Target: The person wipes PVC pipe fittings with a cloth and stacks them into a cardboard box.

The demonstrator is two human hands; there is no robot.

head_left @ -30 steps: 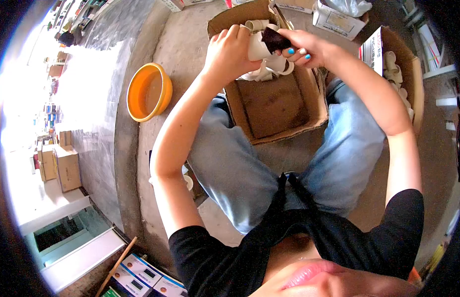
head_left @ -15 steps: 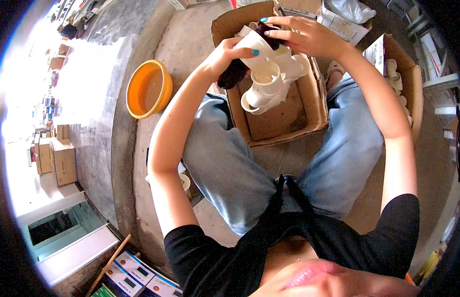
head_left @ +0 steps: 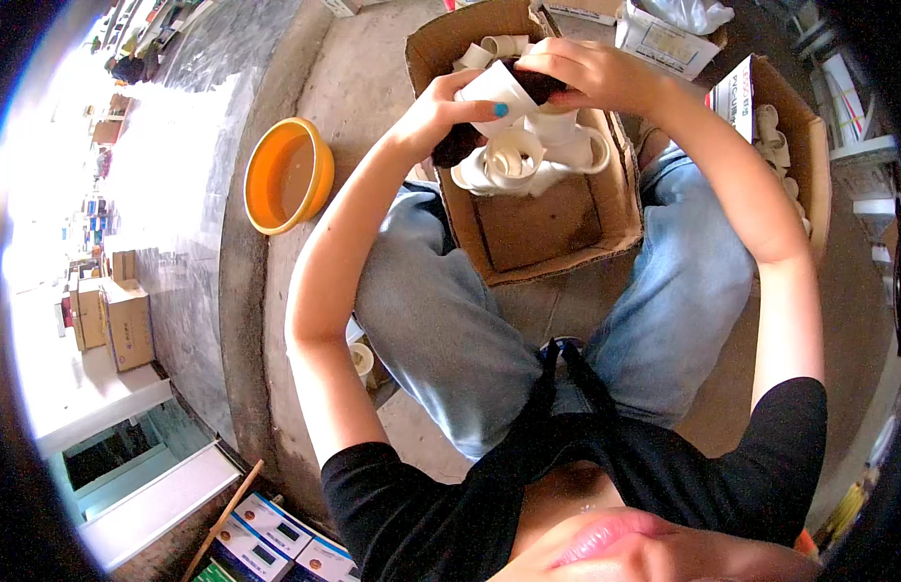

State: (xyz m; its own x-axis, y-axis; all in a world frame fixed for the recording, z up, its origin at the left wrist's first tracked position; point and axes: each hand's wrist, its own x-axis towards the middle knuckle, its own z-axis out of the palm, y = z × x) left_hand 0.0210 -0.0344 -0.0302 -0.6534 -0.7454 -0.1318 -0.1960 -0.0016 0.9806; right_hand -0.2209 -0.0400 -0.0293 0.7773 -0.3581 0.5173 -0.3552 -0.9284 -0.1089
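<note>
Smooth pipe fitting [head_left: 493,93], apparently plastic.

A concrete floor [head_left: 363,58] is bordered on the left by a darker, smoother strip [head_left: 200,242], partly whitened by strong light [head_left: 164,145]. Cardboard boxes [head_left: 128,328] are grouped beyond; at right, apparently, shelving [head_left: 872,153] is dimly seen.

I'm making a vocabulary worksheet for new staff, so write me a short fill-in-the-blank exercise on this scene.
1. The left hand holds a pipe fitting coloured ____.
2. The left thumbnail is painted ____.
3. The open box below the fitting is made of ____.
4. The orange basin stands on the person's ____ side.

Missing words: white; blue; cardboard; left.
</note>
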